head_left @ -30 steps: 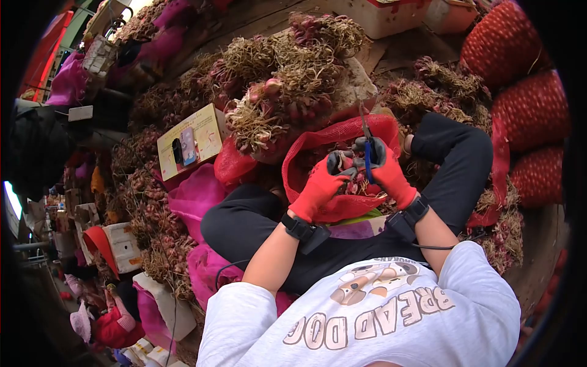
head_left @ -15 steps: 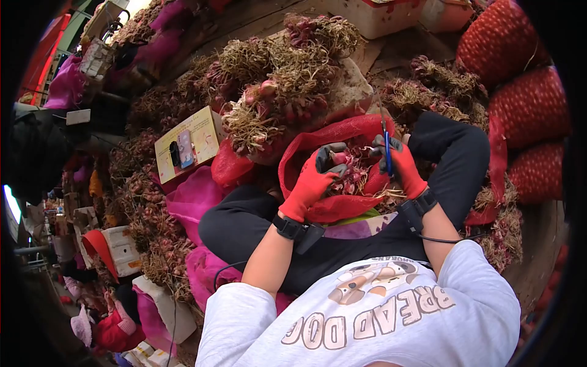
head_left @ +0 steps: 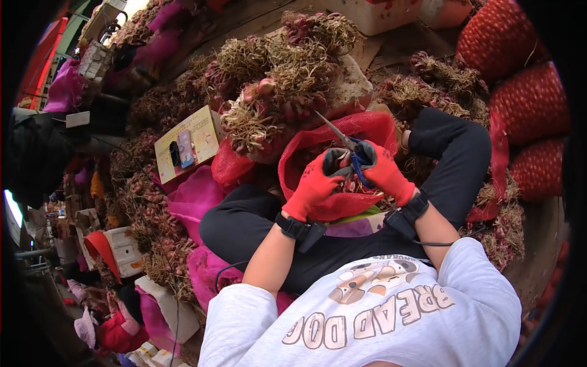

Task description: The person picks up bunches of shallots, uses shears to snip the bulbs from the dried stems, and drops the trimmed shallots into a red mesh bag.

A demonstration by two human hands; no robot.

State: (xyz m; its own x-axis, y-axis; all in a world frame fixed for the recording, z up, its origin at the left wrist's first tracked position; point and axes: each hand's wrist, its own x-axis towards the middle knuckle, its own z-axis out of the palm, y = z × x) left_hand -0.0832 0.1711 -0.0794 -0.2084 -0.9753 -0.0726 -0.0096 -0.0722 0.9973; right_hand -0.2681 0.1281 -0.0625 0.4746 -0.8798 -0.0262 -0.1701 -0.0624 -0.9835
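Observation:
Blue-handled scissors (head_left: 356, 160) are held in my right hand (head_left: 384, 172), their long blades pointing up and to the left. My left hand (head_left: 317, 182), in a red glove with grey fingertips, is closed around a shallot (head_left: 343, 160) beside the scissors. Both hands are close together over a red mesh bag (head_left: 295, 153) lying open between my legs, with more shallots partly hidden under my hands. A large heap of dried shallot bunches (head_left: 275, 79) lies just beyond the bag.
Full red mesh sacks (head_left: 529, 104) stand at the right. A box (head_left: 205, 137) with a phone on it lies left of the heap. More shallots (head_left: 162, 226) and pink mesh (head_left: 194, 199) are at the left. A person in red (head_left: 119, 330) is at the lower left.
My right hand has moved left and down toward my left hand, and the scissors have tipped from nearly upright to leftward. The shallots in the bag are now more covered.

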